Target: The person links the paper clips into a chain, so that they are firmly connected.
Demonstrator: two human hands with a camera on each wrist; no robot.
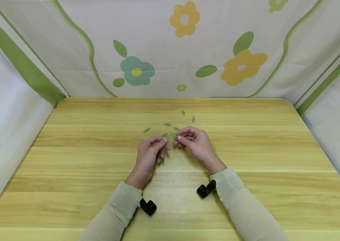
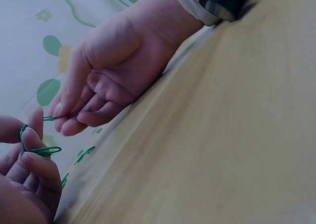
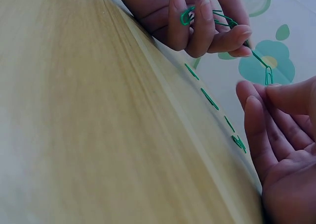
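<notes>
Paperclip chain (image 3: 232, 22), left hand (image 1: 149, 154) gripping, right hand (image 1: 198, 143) pinching

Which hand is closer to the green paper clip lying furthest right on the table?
Right. The right hand is close to that paper clip, on the person's side; the left hand is farther away, to its left.

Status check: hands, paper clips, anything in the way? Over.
Left hand holding several paper clips; right hand pinching one clip; loose clips on the table just beyond; nothing visibly in the way.
</notes>
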